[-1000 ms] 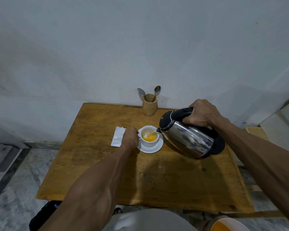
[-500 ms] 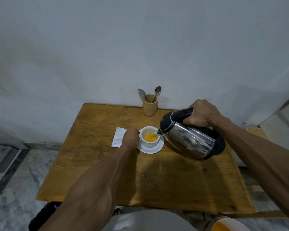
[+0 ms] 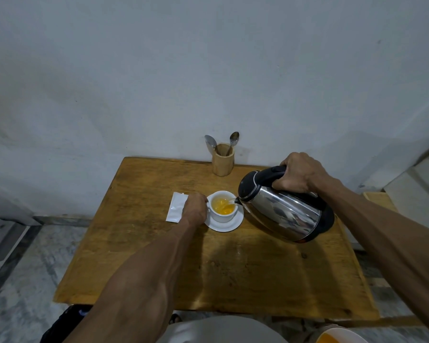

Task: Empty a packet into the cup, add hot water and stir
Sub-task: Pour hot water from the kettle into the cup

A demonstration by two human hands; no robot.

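The packet [image 3: 176, 206] lies emptied on the tabletop [image 3: 233, 268], just left of the cup [image 3: 223, 206], which sits on its saucer [image 3: 224, 225]. The left hand [image 3: 196, 210] closes on the cup's side while the right hand [image 3: 299, 173] grips the tilted kettle [image 3: 282, 209], water streaming in. Pouring looks midway; stirring remains, with spoons [image 3: 234, 139] waiting in the holder [image 3: 223, 160].

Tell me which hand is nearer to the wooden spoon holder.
The right hand. It grips the kettle handle, to the right of the spoon holder and slightly nearer the person. The left hand holds the cup, farther toward the person.
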